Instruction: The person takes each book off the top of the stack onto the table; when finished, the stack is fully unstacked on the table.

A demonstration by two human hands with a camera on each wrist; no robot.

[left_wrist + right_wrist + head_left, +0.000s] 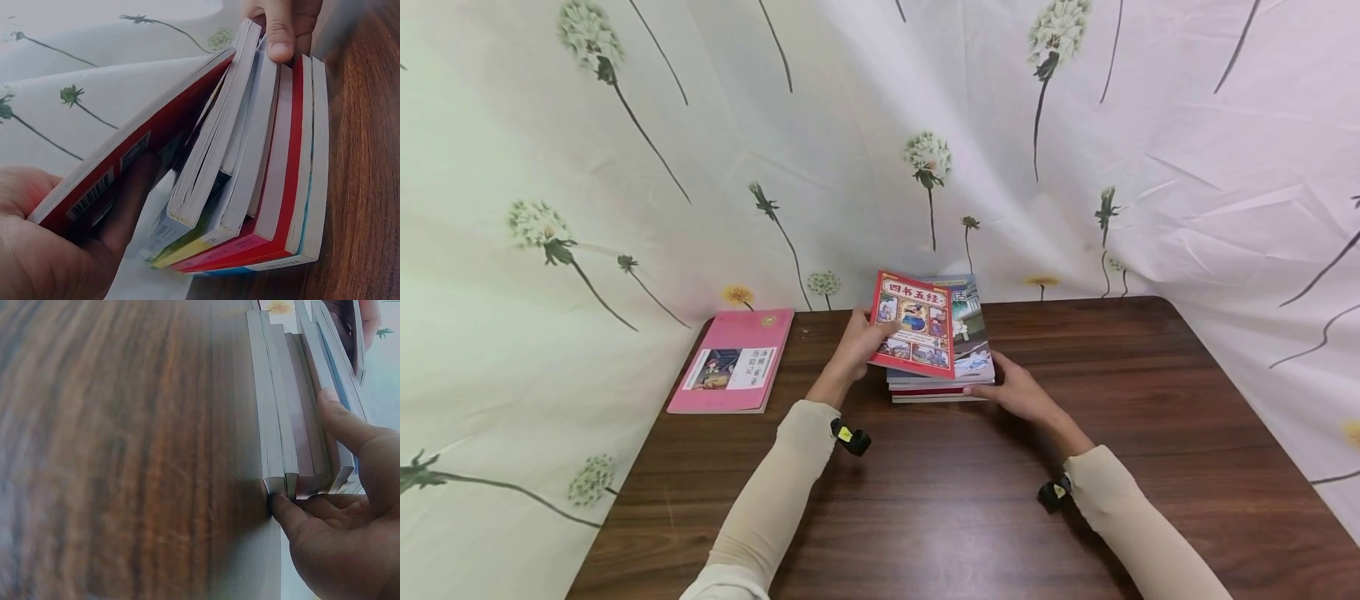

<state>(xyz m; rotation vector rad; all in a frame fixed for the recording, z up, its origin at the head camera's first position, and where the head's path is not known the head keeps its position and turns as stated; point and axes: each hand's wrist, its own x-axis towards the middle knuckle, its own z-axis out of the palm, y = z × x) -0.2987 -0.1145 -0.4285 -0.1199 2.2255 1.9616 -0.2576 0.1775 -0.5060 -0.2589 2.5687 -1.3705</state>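
A stack of several books (973,329) lies at the back middle of the table, a blue-grey illustrated cover on top. My left hand (854,348) holds a thin red book (917,327) by its left side, tilted above the stack. Its thumb is on the cover, and in the left wrist view fingers lie under the back by the barcode. At the stack's front right corner, my right hand (1021,390) grips the books. In the right wrist view its thumb presses the front edges (300,406) while the fingers bend along the right side.
A pink book (730,360) lies flat at the table's back left corner. The brown wooden table (940,500) meets a white cloth (850,167) printed with dandelions, hanging behind and at both sides.
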